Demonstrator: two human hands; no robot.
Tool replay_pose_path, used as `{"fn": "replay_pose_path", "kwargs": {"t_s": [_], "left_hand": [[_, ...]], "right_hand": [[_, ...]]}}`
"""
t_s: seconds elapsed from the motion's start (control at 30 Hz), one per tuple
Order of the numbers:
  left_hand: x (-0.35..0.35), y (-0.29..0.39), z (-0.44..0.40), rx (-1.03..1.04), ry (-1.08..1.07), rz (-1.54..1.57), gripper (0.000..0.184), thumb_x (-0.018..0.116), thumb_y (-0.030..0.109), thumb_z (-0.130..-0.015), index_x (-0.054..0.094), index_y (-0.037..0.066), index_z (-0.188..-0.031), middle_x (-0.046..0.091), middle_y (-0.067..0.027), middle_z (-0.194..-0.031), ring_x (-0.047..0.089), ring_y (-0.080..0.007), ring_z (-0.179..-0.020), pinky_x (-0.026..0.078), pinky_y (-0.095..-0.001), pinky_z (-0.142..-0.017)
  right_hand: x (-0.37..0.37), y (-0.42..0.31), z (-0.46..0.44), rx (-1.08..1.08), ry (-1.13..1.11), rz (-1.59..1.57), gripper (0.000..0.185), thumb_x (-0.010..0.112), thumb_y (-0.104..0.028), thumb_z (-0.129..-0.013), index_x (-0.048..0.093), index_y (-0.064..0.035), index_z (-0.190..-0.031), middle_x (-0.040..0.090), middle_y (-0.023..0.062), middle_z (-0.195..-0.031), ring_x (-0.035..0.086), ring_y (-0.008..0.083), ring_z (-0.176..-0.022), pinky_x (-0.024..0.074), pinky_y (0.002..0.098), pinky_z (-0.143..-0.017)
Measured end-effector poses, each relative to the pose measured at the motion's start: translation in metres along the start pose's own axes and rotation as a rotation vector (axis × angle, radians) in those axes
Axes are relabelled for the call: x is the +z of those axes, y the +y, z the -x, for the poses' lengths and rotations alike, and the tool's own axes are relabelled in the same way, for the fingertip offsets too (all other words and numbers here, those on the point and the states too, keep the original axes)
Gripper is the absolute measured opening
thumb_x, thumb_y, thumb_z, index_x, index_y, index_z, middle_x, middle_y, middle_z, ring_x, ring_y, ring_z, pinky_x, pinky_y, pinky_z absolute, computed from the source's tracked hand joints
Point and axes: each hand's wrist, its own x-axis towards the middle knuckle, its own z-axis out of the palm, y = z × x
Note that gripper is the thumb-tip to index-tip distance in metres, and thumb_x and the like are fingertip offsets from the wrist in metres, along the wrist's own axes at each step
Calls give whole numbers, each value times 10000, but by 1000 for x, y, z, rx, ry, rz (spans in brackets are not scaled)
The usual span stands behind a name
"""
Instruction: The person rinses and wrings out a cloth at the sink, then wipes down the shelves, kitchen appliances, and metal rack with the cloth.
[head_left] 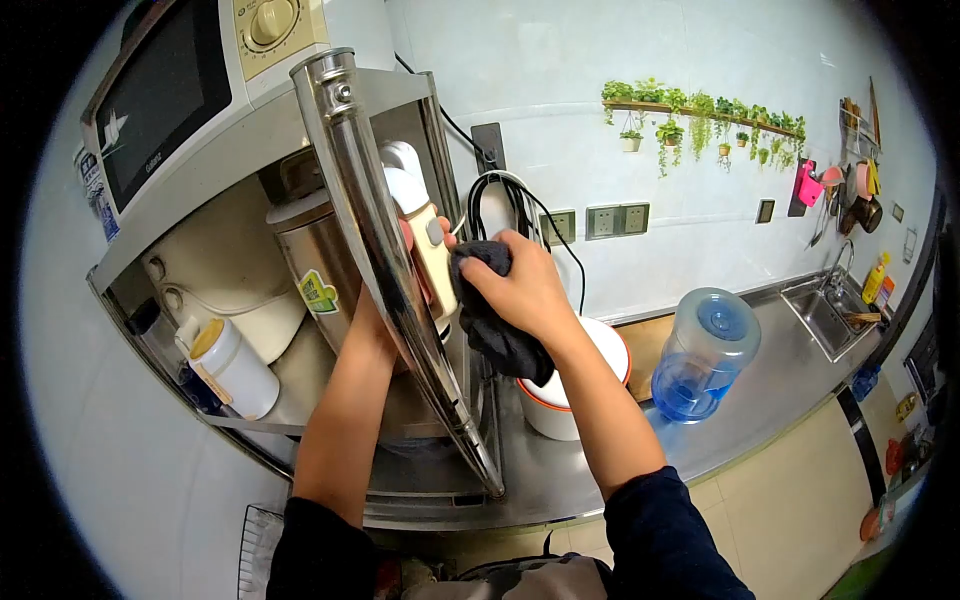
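My left hand [422, 282] reaches behind the shiny metal post [372, 230] of the rack, its fingers wrapped round a cream-and-white appliance [434, 268] with a grey button. The post hides part of this hand, and the appliance's exact kind is unclear. A dark grey cloth [505, 335] is bunched in my right hand [525, 280], right up against the appliance's right side. The cloth's loose end hangs down over a white bucket-like container [553, 412] with an orange rim.
A microwave [170, 100] tops the rack. Below it are a steel canister [312, 255], a cream rounded appliance [215, 270] and a white lidded jar [235, 370]. On the steel counter [740, 400] stands a blue water jug [705, 355]; a sink [825, 315] lies beyond. Black cables [510, 190] hang at the wall.
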Motion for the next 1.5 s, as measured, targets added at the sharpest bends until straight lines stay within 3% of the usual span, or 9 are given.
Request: {"fn": "replay_pose_path", "kwargs": {"t_s": [0.3,0.37,0.47,0.53,0.67,0.77,1.07,1.33,1.5], "left_hand": [[3,9,55,-75,213,-290,572,551,268,-950,338,-23,-1394,501,-146,-1319,506,-227,-1191,404,-367,-1028],[1,6,61,-38,209,-376,195,613,113,-897,566,39,-1071,628,-54,-915,621,-141,-794,530,-276,-654],[3,14,56,-145,157,-433,197,648,124,-873,572,37,-1033,625,-34,-876,610,-125,-755,507,-257,-602],[2,15,50,-186,206,-333,222,722,94,-812,577,42,-971,596,2,-828,571,-92,-720,469,-230,-574],[-14,5,39,-223,0,-478,819,784,19,-720,320,-9,-1394,488,-78,-1329,485,-219,-1203,418,-306,-1003],[-11,4,39,-221,-50,-522,731,779,20,-725,387,1,-1342,534,-67,-1269,515,-198,-1163,426,-295,-993],[-1,-11,31,-102,130,-606,283,679,145,-867,576,24,-1101,630,-44,-1008,586,-142,-934,490,-289,-829],[-3,-9,30,-3,79,-710,353,715,156,-825,564,13,-1111,611,-40,-1014,570,-137,-943,462,-277,-864],[-9,-15,29,-50,139,-771,453,741,128,-796,523,7,-1174,613,-52,-1044,575,-145,-993,458,-293,-914]], "right_hand": [[-10,17,7,134,-178,-59,421,611,-349,-758,652,57,-859,644,254,-742,643,395,-754,493,423,-730],[-4,17,6,121,-211,-151,423,601,-345,-760,651,66,-844,645,250,-743,646,382,-754,491,420,-729],[5,4,7,84,-309,-140,442,598,-348,-756,652,79,-859,646,246,-751,648,359,-746,489,401,-719],[10,-2,6,96,-336,-109,332,605,-285,-794,630,43,-751,609,77,-681,563,157,-655,438,319,-603],[19,9,9,98,-518,-538,252,593,-248,-824,642,-5,-780,627,36,-745,580,144,-669,464,310,-617],[11,12,14,450,-706,-1004,294,595,-278,-889,613,-4,-994,646,52,-915,617,153,-803,516,310,-729],[-19,37,27,299,-765,-1012,323,684,-138,-838,582,30,-1096,637,45,-934,606,109,-802,500,266,-735],[-28,53,27,226,-631,-972,176,636,-71,-854,638,14,-1008,652,14,-894,597,92,-792,473,244,-718],[-13,70,17,314,-835,-1616,389,460,-28,-837,507,99,-1201,597,186,-1159,596,280,-1066,481,390,-919]]}}
